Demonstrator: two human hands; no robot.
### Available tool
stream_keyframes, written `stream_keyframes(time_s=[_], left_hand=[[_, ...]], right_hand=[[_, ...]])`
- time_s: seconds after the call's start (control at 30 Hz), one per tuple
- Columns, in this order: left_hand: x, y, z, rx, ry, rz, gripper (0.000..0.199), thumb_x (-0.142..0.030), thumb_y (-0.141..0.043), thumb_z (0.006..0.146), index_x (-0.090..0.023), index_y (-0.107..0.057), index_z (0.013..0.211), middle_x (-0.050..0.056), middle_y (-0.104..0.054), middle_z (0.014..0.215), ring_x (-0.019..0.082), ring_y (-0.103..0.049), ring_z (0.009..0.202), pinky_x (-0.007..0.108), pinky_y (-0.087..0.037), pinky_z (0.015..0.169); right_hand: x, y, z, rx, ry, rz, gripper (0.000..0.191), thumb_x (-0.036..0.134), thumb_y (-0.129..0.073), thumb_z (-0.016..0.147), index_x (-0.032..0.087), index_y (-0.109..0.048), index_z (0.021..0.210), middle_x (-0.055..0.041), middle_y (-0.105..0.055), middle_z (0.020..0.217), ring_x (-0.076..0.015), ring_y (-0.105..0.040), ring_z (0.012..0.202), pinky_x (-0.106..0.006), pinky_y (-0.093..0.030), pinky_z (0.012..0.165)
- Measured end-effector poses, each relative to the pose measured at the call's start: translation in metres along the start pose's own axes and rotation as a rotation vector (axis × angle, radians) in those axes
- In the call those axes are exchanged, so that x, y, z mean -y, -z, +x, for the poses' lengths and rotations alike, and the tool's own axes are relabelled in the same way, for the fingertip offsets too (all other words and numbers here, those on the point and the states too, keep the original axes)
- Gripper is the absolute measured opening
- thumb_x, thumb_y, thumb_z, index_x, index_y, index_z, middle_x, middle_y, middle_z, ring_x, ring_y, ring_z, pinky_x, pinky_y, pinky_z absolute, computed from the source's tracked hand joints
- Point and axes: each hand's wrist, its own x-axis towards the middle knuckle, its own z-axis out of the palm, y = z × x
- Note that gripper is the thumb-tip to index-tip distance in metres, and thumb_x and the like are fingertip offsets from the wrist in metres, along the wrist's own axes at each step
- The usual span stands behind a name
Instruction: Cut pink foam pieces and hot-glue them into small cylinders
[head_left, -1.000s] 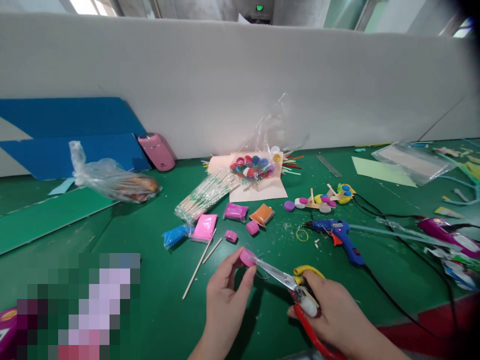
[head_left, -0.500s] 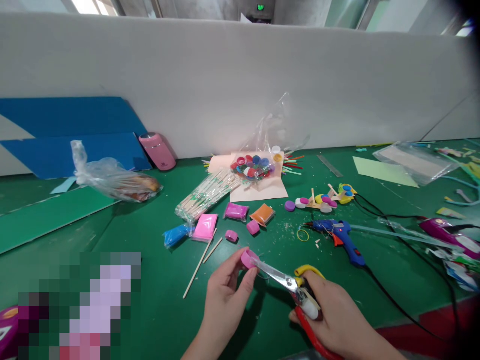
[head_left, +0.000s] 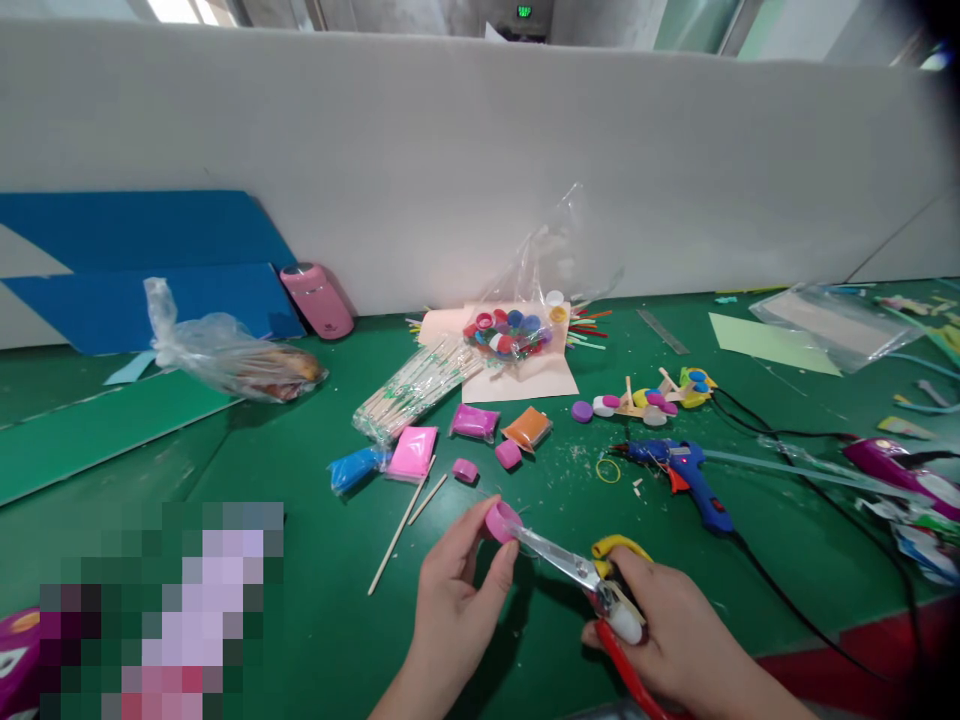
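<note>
Pink cap (head_left: 502, 521): located at the scissors' (head_left: 562, 562) tips. Left hand (head_left: 457, 600): grip nearly closed, cap pinched. Right hand (head_left: 675, 610): grip curled round the handles. Status: clear strands (head_left: 524, 512) uncut beside the cap; two caps (head_left: 466, 470) (head_left: 508, 456) loose; cap-and-stick assembly (head_left: 649, 402) joined. Surface: green table (head_left: 322, 540), glue gun (head_left: 688, 474) at right. Room: white partition (head_left: 450, 150), lit green sign (head_left: 523, 12) beyond.

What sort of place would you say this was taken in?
Probably a shared craft workspace, perhaps a classroom: a blue glue gun, packets of coloured clay-like material such as the orange one, and a bag of bottle caps.
</note>
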Motion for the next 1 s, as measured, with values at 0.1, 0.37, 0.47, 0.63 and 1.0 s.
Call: stream_keyframes(time_s=[0.1, 0.37, 0.47, 0.63, 1.0], left_hand=[[0.0, 0.001, -0.001, 0.003, -0.035, 0.034, 0.035, -0.016, -0.061, 0.067, -0.018, -0.06, 0.102, 0.006, -0.063, 0.104, 0.021, -0.058, 0.095, 0.031, -0.044, 0.086], [0.006, 0.003, -0.001, 0.028, -0.102, 0.098, 0.037, -0.014, -0.058, 0.07, -0.02, -0.057, 0.106, 0.007, -0.061, 0.108, 0.021, -0.055, 0.099, 0.033, -0.041, 0.089], [0.009, 0.003, -0.002, 0.031, -0.129, 0.104, 0.039, -0.014, -0.057, 0.07, -0.022, -0.056, 0.108, 0.006, -0.06, 0.109, 0.021, -0.055, 0.1, 0.033, -0.041, 0.09], [0.01, 0.003, -0.002, 0.023, -0.157, 0.105, 0.039, -0.014, -0.057, 0.071, -0.024, -0.054, 0.109, 0.004, -0.06, 0.109, 0.02, -0.055, 0.1, 0.032, -0.043, 0.088], [0.017, 0.003, -0.005, -0.019, -0.175, 0.133, 0.04, -0.015, -0.058, 0.07, -0.024, -0.054, 0.109, 0.004, -0.06, 0.108, 0.02, -0.056, 0.099, 0.032, -0.043, 0.088]], right_hand=[[-0.002, -0.003, -0.002, 0.007, 0.018, 0.018, 0.024, 0.04, -0.055, 0.071, 0.022, -0.041, 0.078, 0.001, -0.058, 0.064, -0.0164, -0.052, 0.054, -0.023, -0.03, 0.048], [0.001, -0.003, -0.004, -0.01, -0.021, 0.066, 0.023, 0.035, -0.057, 0.069, 0.021, -0.042, 0.079, 0.0004, -0.058, 0.067, -0.0163, -0.052, 0.057, -0.023, -0.033, 0.051], [0.003, -0.002, -0.005, -0.019, -0.009, 0.09, 0.024, 0.034, -0.059, 0.067, 0.022, -0.041, 0.077, 0.0011, -0.057, 0.068, -0.0157, -0.051, 0.057, -0.023, -0.033, 0.051], [0.003, -0.001, -0.005, -0.001, -0.021, 0.124, 0.025, 0.031, -0.061, 0.065, 0.023, -0.04, 0.076, 0.003, -0.056, 0.066, -0.0143, -0.05, 0.055, -0.022, -0.031, 0.049], [0.006, 0.0, -0.004, -0.017, -0.015, 0.091, 0.026, 0.034, -0.061, 0.065, 0.023, -0.04, 0.077, 0.0023, -0.056, 0.066, -0.015, -0.05, 0.055, -0.022, -0.029, 0.049]])
